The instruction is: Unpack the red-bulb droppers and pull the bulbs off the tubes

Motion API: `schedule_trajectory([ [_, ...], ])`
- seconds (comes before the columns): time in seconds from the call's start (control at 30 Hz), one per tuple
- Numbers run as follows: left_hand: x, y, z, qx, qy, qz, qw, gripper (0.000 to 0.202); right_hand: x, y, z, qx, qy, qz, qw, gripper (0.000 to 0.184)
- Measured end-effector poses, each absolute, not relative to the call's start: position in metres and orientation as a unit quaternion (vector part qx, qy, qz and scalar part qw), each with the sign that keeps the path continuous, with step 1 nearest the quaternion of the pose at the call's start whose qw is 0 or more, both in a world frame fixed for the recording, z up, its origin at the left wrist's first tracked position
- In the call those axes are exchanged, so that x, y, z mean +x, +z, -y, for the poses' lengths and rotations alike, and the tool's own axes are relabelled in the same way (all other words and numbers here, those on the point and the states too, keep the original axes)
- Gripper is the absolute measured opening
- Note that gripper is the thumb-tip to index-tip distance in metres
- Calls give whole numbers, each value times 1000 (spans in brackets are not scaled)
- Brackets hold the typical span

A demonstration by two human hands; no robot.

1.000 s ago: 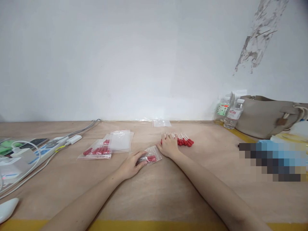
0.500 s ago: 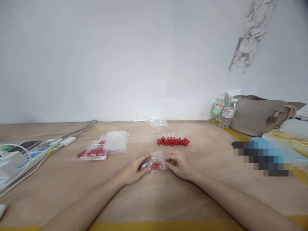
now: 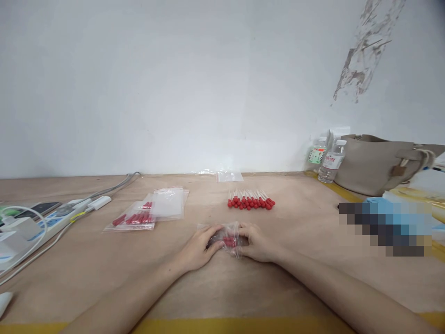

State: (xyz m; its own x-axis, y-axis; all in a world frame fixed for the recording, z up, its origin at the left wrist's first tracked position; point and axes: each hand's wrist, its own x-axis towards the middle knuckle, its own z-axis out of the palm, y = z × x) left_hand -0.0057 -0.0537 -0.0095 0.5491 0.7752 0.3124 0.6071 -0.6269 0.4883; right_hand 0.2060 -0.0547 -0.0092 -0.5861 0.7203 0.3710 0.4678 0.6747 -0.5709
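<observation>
A clear plastic bag (image 3: 233, 251) with a few red pieces (image 3: 229, 241) inside lies between my two hands near the middle of the table. My left hand (image 3: 200, 247) grips its left side, thumb in front and fingers behind. On the right side, my right hand (image 3: 256, 242) has thumb and fingers closed on the bag's edge. Beyond the hands lies a row of red-tipped white sticks (image 3: 250, 201), tips toward me. To the left, another clear bag (image 3: 139, 226) holds several red pieces, and flat bags (image 3: 169, 202) lie beside it, overlapping.
A power strip (image 3: 52, 222) with plugs and cables runs along the left. One small flat bag (image 3: 230, 176) lies by the wall. Two bottles (image 3: 333, 161) and a grey-beige handbag (image 3: 371, 167) stand at the back right, with a blue item (image 3: 392, 211) in front, partly pixelated.
My right hand has moved slightly left and now grips the bag's right edge. The bag is more bunched between the hands, and the red pieces sit more upright in view.
</observation>
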Motion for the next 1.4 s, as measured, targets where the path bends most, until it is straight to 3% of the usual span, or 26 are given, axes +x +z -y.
schedule_trajectory([
  [0.17,-7,-7,55,869,245,-397,167,41,204,-14,56,-437,190,818,323,10],
  [0.4,-8,-7,55,868,235,-404,170,43,209,-13,54,-431,282,808,285,17],
  [0.53,-9,-6,57,869,234,-402,170,43,209,-15,52,-417,377,755,337,17],
  [0.73,-10,-4,57,871,234,-398,167,43,221,-14,46,-402,521,633,407,33],
  [0.93,-16,-2,57,878,208,-404,151,47,265,-5,25,-427,518,561,484,39],
  [1.07,-24,-4,55,888,177,-404,132,52,295,13,12,-448,431,542,566,38],
  [1.2,-28,-7,52,896,150,-402,117,51,291,24,-2,-442,197,624,613,32],
  [1.27,-28,-7,52,895,148,-405,113,51,276,25,-10,-437,56,710,549,26],
  [1.4,-27,-6,53,893,143,-411,113,51,239,23,-28,-446,-137,839,279,32],
])
